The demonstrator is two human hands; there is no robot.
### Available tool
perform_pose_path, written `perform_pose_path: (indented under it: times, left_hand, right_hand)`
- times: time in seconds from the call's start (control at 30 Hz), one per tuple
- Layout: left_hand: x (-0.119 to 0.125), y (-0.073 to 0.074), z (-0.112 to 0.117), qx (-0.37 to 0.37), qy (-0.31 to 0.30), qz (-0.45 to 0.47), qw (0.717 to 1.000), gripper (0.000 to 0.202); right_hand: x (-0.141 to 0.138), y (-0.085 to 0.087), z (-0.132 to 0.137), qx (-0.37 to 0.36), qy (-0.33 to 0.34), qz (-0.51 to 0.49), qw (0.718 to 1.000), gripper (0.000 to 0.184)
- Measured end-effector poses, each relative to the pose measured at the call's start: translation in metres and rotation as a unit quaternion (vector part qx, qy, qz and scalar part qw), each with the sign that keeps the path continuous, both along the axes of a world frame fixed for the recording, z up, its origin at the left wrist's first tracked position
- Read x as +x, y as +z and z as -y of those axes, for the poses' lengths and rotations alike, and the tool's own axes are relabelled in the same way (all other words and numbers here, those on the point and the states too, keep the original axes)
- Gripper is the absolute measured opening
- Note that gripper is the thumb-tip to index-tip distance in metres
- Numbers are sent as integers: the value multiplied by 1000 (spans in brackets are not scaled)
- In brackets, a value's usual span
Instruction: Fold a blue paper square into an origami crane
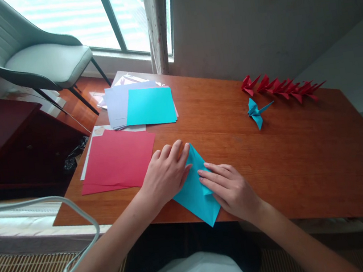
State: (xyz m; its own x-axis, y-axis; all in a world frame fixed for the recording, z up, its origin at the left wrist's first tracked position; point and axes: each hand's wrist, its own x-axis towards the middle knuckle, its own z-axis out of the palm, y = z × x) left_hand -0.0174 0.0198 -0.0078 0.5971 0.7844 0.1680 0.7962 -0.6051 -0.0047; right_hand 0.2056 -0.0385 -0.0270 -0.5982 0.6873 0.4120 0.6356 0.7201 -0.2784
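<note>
A partly folded sheet of cyan origami paper point(194, 192) lies on the table near its front edge, with its lower corner sticking out past that edge. My left hand point(167, 169) rests on the upper left part of the paper, fingers extended and thumb on the sheet. My right hand point(231, 187) presses on the right side with outstretched fingers, over a small raised fold; its thumb is mostly hidden. Part of the paper is covered by both hands. Farther right stands a finished cyan paper crane point(255, 113), and behind it a row of several red paper cranes point(279, 87).
Red paper sheets point(120, 158) lie left of my hands on the wooden table point(322, 156). Beyond them are cyan sheets point(150, 106) on pale lavender sheets point(117, 106). A chair point(50, 64) stands by the window, and a white cable point(77, 209) loops at the lower left.
</note>
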Motion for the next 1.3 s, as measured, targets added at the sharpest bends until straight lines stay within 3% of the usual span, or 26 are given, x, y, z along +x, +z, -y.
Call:
perform_pose_path:
  times: [0.2, 0.47, 1.3]
  left_hand:
    - [1, 2, 25, -23, -77, 22, 997, 47]
    - [0, -6, 27, -42, -70, 29, 996, 52]
    - [-2, -10, 28, -43, -65, 74, 994, 49]
  right_hand:
    - [1, -4, 1, 9, 1, -8, 1000, 32]
    - [1, -2, 1, 8, -1, -3, 1000, 31]
    - [1, -1, 2, 9, -7, 0, 1000, 31]
